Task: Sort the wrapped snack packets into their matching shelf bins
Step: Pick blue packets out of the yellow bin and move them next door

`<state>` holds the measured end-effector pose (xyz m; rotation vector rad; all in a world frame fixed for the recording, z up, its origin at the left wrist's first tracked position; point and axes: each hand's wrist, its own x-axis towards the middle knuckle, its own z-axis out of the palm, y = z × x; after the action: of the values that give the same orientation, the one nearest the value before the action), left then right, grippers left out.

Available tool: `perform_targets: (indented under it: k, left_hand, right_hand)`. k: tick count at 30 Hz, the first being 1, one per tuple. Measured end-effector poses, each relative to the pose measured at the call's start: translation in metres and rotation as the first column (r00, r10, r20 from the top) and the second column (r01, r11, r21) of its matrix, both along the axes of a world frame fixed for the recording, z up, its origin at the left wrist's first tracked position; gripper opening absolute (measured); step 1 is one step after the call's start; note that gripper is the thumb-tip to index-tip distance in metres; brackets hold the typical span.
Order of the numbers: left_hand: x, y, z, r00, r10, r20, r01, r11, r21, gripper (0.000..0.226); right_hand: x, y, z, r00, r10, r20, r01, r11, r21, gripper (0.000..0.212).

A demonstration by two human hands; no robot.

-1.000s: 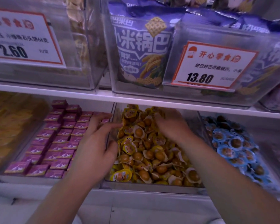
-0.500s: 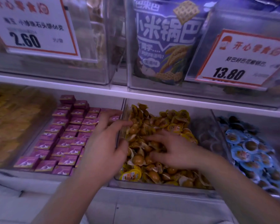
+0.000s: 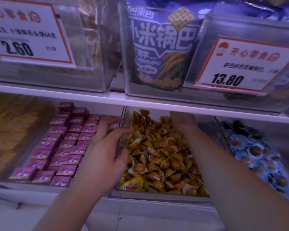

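head | left hand (image 3: 103,152) over bin wall (image 3: 123,120) | right hand (image 3: 182,118) under shelf edge (image 3: 157,105)

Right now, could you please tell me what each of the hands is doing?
Left hand: open, fingers spread at the yellow-packet bin wall, holding nothing.
Right hand: deep in the bin; fingers hidden, cannot tell.

Bins (image 3: 122,144) are clear hard plastic w/ glossy walls. Yellow snack packets (image 3: 158,154) look like shiny film wrap, crinkled. Purple packets (image 3: 63,147) have smooth, semi-gloss wrap. Blue packets (image 3: 255,150) have glossy film. Price cards (image 3: 245,64) are matt paper. Shelf edge (image 3: 57,95) is smooth white, prob. painted metal.
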<state>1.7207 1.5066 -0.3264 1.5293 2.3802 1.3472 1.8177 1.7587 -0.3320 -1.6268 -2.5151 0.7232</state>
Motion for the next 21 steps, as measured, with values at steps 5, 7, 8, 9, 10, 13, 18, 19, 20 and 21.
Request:
perform_targets:
  k: [5, 7, 8, 9, 10, 13, 18, 19, 20, 21]
  left_hand:
    - [0.001, -0.001, 0.000, 1.000, -0.003, 0.007, 0.003, 1.000, -0.002, 0.044]
    - [0.003, -0.001, 0.000, 1.000, -0.001, 0.013, 0.001, 1.000, 0.011, 0.043]
    - [0.004, -0.001, -0.001, 1.000, 0.001, 0.015, -0.001, 1.000, 0.018, 0.043]
    - [0.004, 0.000, -0.001, 1.000, 0.001, 0.015, -0.001, 1.000, 0.024, 0.043]
    - [0.005, 0.000, -0.001, 1.000, 0.001, 0.017, -0.001, 1.000, 0.025, 0.043]
    - [0.005, 0.001, -0.001, 0.999, 0.007, 0.036, -0.007, 1.000, 0.016, 0.043]
    - [0.003, 0.003, -0.001, 1.000, 0.014, -0.003, -0.014, 1.000, 0.011, 0.044]
    - [0.003, 0.003, -0.001, 1.000, 0.015, -0.006, -0.015, 1.000, 0.010, 0.045]
    - [0.003, 0.003, -0.001, 1.000, 0.012, -0.006, -0.012, 1.000, 0.008, 0.045]
    - [0.003, 0.002, -0.001, 1.000, 0.005, -0.001, -0.005, 1.000, 0.008, 0.045]
  right_hand:
    - [-0.007, -0.003, -0.011, 0.962, -0.142, -0.235, 0.068, 0.951, -0.300, 0.040]
    - [-0.015, -0.006, -0.013, 0.891, -0.257, -0.375, 0.047, 0.872, -0.487, 0.043]
    - [-0.019, -0.005, -0.015, 0.870, -0.289, -0.400, 0.029, 0.839, -0.543, 0.044]
    - [-0.020, -0.005, -0.015, 0.858, -0.305, -0.414, 0.008, 0.812, -0.583, 0.044]
    - [-0.020, -0.006, -0.014, 0.853, -0.304, -0.425, -0.018, 0.796, -0.605, 0.043]
    - [-0.017, -0.010, -0.006, 0.852, -0.201, -0.483, -0.173, 0.762, -0.624, 0.040]
    - [0.018, -0.075, 0.016, 0.778, 0.598, -0.190, -0.611, 0.792, -0.011, 0.034]
    - [0.028, -0.090, 0.015, 0.717, 0.689, -0.107, -0.684, 0.725, 0.084, 0.043]
    - [0.037, -0.105, 0.014, 0.679, 0.733, -0.032, -0.725, 0.677, 0.128, 0.053]
    - [0.043, -0.115, 0.012, 0.665, 0.747, 0.032, -0.742, 0.655, 0.145, 0.061]
